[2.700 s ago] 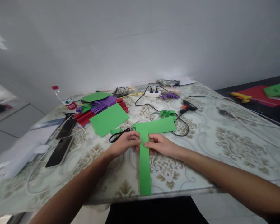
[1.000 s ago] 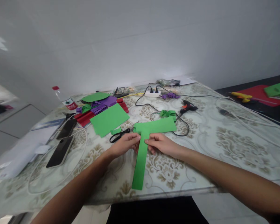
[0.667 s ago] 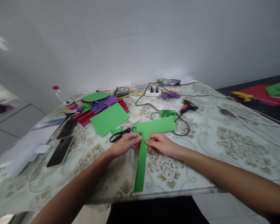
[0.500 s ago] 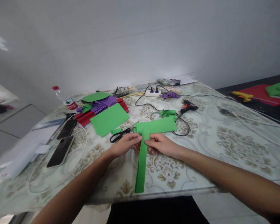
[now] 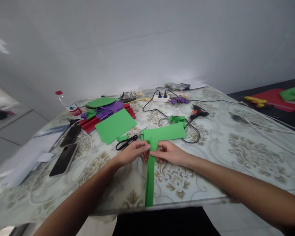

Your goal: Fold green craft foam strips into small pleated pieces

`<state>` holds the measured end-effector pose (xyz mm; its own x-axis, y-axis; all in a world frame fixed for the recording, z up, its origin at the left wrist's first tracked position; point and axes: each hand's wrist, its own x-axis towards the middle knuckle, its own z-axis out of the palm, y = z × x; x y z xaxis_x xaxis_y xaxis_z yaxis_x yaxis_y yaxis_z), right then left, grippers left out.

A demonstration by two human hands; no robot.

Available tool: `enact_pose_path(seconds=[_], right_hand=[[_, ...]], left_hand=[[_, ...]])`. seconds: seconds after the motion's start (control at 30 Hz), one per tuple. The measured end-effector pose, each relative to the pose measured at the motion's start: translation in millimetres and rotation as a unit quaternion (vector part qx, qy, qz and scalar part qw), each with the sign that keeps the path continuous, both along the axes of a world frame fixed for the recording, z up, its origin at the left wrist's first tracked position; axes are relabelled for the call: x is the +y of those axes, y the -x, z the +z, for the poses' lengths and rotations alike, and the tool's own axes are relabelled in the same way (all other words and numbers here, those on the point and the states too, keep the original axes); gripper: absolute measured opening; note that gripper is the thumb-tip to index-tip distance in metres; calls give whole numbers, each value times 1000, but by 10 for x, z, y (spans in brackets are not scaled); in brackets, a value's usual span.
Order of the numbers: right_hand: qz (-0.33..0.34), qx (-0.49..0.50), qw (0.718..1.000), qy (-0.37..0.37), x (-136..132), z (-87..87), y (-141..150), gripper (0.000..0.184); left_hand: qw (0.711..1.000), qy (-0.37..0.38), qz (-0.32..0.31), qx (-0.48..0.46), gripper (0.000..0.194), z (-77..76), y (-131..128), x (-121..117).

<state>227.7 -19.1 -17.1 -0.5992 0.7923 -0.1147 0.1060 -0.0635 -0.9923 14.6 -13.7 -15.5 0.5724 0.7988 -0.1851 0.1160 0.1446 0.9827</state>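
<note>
Located just below centre of frame, running down to the near edge of the table (image 5: 211,170): green strip (image 5: 150,178), with upper end overlapping a wide green piece (image 5: 167,131); cannot tell whether joined or merely laid over. Held from both long edges. On the left edge, left hand (image 5: 134,152) with thumb and fingers drawn narrow on the strip; on the right edge, right hand (image 5: 172,153) with thumb on the upper face, remaining fingers partly hidden. Judged partly done: doubled lengthwise, with layers visibly apart toward the lower end. Judged outstanding: layers not yet flush at that end.

Noted as already cut or folded, upper left of frame: red pleated sheets (image 5: 89,124) and purple pieces (image 5: 104,114). Apparently uncreased, left of centre: green sheet (image 5: 116,126). Also recorded: scissors (image 5: 131,139) just beside the left hand; glue gun (image 5: 199,111), upper right of centre, well apart from both hands.
</note>
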Motion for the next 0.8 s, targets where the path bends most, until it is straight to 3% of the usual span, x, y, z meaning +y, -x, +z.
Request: enact_pose_path(seconds=[0.4, 0.8], right_hand=[[-24, -31, 999, -28, -28, -5, 38, 53], [-30, -48, 998, -28, -24, 8, 31, 44]], left_hand=[[998, -47, -7, 39, 43, 56, -42, -23], [995, -71, -18, 63, 43, 54, -46, -25]])
